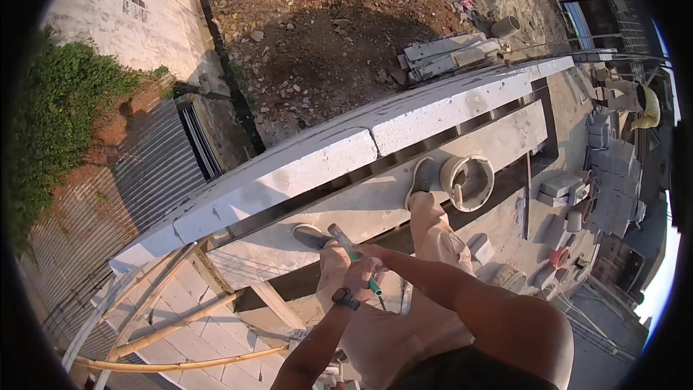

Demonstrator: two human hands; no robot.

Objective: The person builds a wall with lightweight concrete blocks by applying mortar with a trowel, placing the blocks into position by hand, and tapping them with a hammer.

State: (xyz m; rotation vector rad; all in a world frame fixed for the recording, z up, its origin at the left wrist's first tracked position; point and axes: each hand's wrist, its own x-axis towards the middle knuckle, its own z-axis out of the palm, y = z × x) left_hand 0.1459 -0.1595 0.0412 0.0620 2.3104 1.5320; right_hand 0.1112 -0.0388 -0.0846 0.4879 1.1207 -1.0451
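My left hand (pixel 358 279), with a dark watch at the wrist, is closed around a green tool with a greyish end (pixel 338 233). Right beside it, my right hand (pixel 373 254) is also closed at the same tool, its fingers partly hidden. The kind of tool cannot be made out. My shoes (pixel 312 236) stand on a pale, mortar-smeared plank (pixel 346 202). A round bucket (pixel 468 183) sits on the plank by one foot, with grey mortar and a pale implement inside.
A wall of white blocks (pixel 310 173) runs along the plank, with rubble ground (pixel 303 36) far below. Bamboo poles (pixel 180 325) cross at lower left. To the right, lower down, are stacked grey blocks (pixel 613 180) and a person in a yellowish top (pixel 647 107).
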